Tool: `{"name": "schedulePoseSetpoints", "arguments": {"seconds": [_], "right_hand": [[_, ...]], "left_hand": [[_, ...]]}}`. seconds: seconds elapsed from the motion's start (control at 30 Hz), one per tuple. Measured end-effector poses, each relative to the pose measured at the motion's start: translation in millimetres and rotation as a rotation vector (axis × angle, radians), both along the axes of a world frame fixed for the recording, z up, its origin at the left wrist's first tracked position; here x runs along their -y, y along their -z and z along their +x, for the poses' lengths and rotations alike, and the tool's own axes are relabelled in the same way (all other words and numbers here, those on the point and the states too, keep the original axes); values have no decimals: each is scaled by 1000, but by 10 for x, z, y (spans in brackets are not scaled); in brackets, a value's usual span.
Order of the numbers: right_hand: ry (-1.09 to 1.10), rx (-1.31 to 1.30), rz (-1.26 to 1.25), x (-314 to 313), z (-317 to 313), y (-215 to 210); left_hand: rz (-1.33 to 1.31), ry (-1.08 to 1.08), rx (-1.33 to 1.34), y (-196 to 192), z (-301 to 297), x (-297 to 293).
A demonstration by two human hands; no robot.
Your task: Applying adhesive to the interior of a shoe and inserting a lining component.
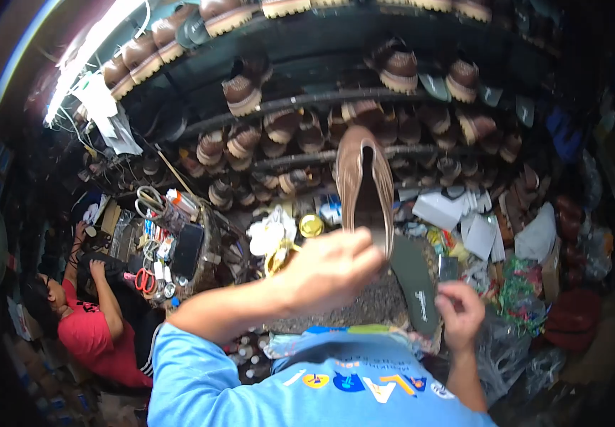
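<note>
My left hand (339,267) is closed at the heel end of a brown leather shoe (348,167). The toe of the shoe points away from me and its long opening faces up. Part of the heel is hidden behind my fingers. Just right of the shoe is a dark green insole (413,281) with light printing near its lower end. My right hand (462,313) is closed, thumb and fingertips together at the insole's right edge.
Shelves hold rows of brown shoes (242,92) ahead. A cluttered stand (179,242) with red-handled scissors (145,280) is at left, near a seated person in red (94,327). White papers (439,208) and plastic bags (503,352) lie at right. A yellow round container (311,225) is beyond my left forearm.
</note>
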State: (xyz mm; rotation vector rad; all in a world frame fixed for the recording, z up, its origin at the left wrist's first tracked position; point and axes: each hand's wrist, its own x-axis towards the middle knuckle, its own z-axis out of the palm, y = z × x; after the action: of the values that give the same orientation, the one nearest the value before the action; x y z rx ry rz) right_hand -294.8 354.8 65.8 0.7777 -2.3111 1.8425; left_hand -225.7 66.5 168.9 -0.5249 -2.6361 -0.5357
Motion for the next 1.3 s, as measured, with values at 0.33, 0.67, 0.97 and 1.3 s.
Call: {"name": "schedulePoseSetpoints", "arguments": {"seconds": [0.33, 0.67, 0.97, 1.3], "right_hand": [[-632, -131, 199, 1327, -571, 406], [-667, -161, 92, 1244, -567, 547], [-763, 15, 39, 1357, -735, 600], [-881, -414, 103, 1269, -821, 363]], "left_hand": [[344, 21, 308, 953, 699, -325], [763, -556, 379, 1249, 268, 7], [1097, -567, 579, 1192, 461, 27], [335, -1050, 518, 984, 1424, 540]]}}
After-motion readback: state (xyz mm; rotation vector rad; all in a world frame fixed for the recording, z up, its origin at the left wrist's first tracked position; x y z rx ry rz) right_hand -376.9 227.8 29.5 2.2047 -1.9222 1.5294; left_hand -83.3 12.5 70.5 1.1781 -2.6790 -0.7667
